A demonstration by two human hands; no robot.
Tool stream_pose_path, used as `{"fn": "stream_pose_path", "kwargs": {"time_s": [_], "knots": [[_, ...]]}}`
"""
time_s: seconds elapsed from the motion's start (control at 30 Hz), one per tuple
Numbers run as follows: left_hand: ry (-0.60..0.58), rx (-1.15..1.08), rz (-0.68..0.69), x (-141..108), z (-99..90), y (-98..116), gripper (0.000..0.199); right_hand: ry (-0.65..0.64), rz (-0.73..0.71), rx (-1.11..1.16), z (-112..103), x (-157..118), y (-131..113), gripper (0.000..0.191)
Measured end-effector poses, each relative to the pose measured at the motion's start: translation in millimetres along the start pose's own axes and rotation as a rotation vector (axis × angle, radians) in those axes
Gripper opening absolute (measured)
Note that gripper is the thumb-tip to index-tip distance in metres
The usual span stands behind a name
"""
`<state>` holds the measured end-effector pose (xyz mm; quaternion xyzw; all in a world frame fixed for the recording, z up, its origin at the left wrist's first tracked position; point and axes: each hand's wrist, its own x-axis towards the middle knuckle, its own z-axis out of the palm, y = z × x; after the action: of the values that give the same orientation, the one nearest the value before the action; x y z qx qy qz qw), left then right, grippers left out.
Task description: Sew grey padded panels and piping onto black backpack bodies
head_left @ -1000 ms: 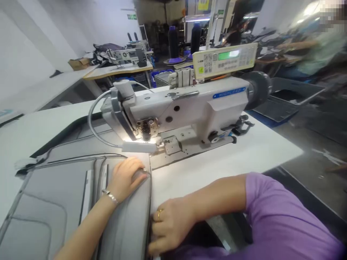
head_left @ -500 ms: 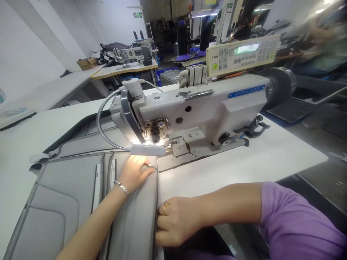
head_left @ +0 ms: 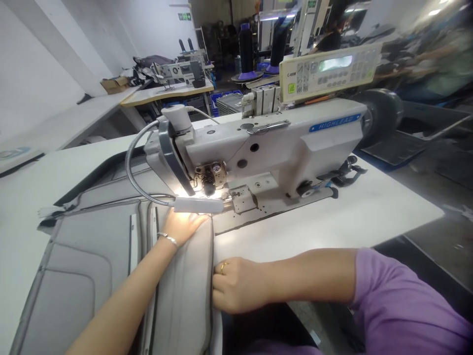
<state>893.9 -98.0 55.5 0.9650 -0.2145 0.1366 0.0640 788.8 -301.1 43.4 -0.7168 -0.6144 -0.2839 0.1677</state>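
One white table (head_left: 391, 207) carries a wide grey padded cloth (head_left: 118, 236) with dark seams, which lies over its left part and runs back past the left end of a sewing machine (head_left: 281, 153) bearing a blue HIGHLEAD label. Above the machine sits a cream control panel (head_left: 330, 71) with a lit screen, and two black thread spools (head_left: 246, 52) with purple bases stand behind. The left hand (head_left: 185, 224) rests palm down on the cloth, opened out, its thumb towards the cloth's right edge. The right hand (head_left: 238, 285) is curled at that edge, nearer the person; its fingertips are hidden, so whether it pinches the cloth I cannot tell. A slim white lamp (head_left: 198, 205) on a bendy metal neck shines just above the left hand. A silver bracelet (head_left: 168, 238) circles the left wrist, and a gold ring (head_left: 223, 267) sits on a right finger.
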Motion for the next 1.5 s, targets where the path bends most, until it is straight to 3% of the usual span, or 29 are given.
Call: {"fn": "stream_pose_path", "kwargs": {"time_s": [0.23, 0.37, 0.77, 0.83, 1.0, 1.13, 1.23, 1.5], "knots": [[-0.124, -0.048, 0.178, -33, -19.4, 19, 0.032, 0.01, -0.075, 0.016, -4, -3, -2, 0.027], [-0.089, -0.007, 0.188, -48, -19.9, 26, 0.036, 0.075, -0.072, -0.018, -4, -2, -3, 0.026], [0.063, 0.041, 0.208, -28, -8.2, 22, 0.023, 0.052, -0.004, -0.067, 1, 2, 1, 0.023], [0.053, 0.032, 0.245, -24, -6.4, 21, 0.017, 0.058, -0.008, -0.065, 1, 2, 1, 0.023], [0.034, 0.054, 0.319, -16, -8.6, 21, 0.029, -0.001, 0.003, -0.046, 3, 1, 1, 0.022], [-0.075, 0.032, 0.301, -28, -25.1, 34, 0.023, -0.069, 0.03, -0.023, 6, -2, 1, 0.019], [-0.123, 0.018, 0.292, -42, -31.6, 44, 0.03, -0.07, 0.038, -0.027, 9, -5, 1, 0.019], [-0.111, 0.055, 0.282, -36, -20.1, 42, 0.032, -0.041, 0.1, -0.05, 9, -2, 6, 0.021]]}}
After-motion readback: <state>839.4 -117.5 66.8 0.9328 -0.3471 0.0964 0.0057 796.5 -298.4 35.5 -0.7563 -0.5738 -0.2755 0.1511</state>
